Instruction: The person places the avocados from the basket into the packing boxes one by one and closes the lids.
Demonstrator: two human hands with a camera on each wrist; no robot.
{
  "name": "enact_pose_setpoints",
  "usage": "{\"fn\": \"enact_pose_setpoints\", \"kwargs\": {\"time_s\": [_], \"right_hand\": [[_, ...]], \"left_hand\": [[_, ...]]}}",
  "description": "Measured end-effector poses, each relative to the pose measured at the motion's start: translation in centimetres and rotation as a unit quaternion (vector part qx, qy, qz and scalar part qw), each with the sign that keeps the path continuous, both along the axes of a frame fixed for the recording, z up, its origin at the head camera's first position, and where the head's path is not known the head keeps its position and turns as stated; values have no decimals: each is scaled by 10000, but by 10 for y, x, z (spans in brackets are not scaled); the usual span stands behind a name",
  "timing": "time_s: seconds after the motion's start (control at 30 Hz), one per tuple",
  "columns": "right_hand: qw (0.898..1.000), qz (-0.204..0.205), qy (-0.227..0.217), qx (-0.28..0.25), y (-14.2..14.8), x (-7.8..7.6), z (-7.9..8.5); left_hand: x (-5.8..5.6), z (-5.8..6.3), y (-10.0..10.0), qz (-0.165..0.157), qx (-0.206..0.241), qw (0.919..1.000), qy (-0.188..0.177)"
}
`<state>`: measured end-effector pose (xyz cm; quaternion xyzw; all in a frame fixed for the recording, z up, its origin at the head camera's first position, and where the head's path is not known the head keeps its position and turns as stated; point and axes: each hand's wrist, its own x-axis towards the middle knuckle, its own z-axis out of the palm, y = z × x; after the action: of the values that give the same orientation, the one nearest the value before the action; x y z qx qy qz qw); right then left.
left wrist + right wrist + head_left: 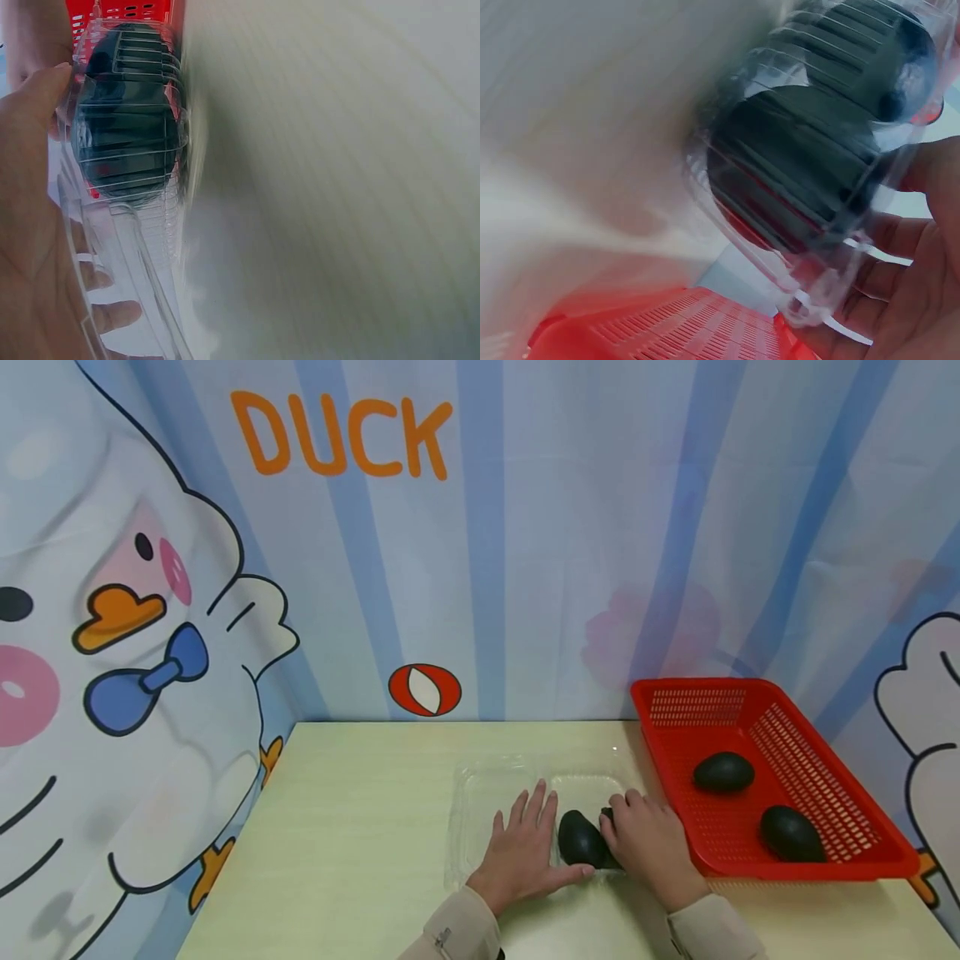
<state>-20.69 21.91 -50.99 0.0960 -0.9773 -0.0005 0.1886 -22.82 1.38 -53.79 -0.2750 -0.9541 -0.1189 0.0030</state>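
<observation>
A clear plastic clamshell container [468, 814] lies unfolded on the table. My left hand [517, 852] rests over its left part with the fingers spread, the thumb reaching along the near edge. Right beside that thumb, a dark avocado [580, 839] sits in the container's right part. My right hand [652, 843] curls its fingers over a second avocado [791, 161], mostly hidden beneath it in the head view. Through the ribbed clear wall, the left wrist view shows dark avocado skin [124, 139] close to the left thumb.
To the right stands a red plastic basket [697, 835] with slotted sides, beside my right hand. Inside it are one avocado [723, 772] toward the back and another [792, 833] near the front. A printed curtain [525, 527] hangs behind the pale table [352, 843].
</observation>
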Motion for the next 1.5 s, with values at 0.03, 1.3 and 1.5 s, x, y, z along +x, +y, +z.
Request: {"fn": "enact_pose_setpoints", "kwargs": {"time_s": [0.03,1.3,1.5], "right_hand": [[10000,15,34,-7,0,0,2],[9986,-160,137,-477,23,4,43],[9982,-73,379,-455,30,3,46]], "left_hand": [[0,0,0,-3,1,10000,2],[-1,0,0,-18,39,10000,-3],[-1,-1,0,-31,84,9999,122]]}}
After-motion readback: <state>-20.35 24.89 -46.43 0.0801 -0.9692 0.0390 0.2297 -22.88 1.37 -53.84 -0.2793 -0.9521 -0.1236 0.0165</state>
